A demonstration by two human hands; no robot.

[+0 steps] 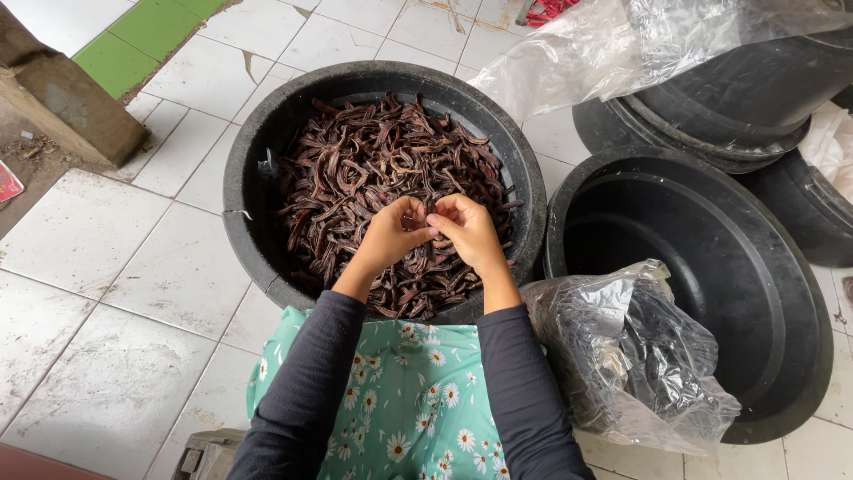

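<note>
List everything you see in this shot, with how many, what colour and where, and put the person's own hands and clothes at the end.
Tub: one, black, centre, on the tiled floor.
Dried pods: a heap too many to count, dark brown, filling that tub.
Empty tub: one, black, right of the pods.
Stacked tubs: black, top right, count unclear.
Plastic bag: one, clear with dark contents, against the empty tub's rim.
Plastic sheet: one, clear, top right, over the stacked tubs.
Floor tiles: white, some green top left.
Left hand: over the pods, fingers pinched.
Right hand: beside it, fingertips meeting.
Sleeves: two, dark grey.
Floral cloth: green, on the lap.
</note>
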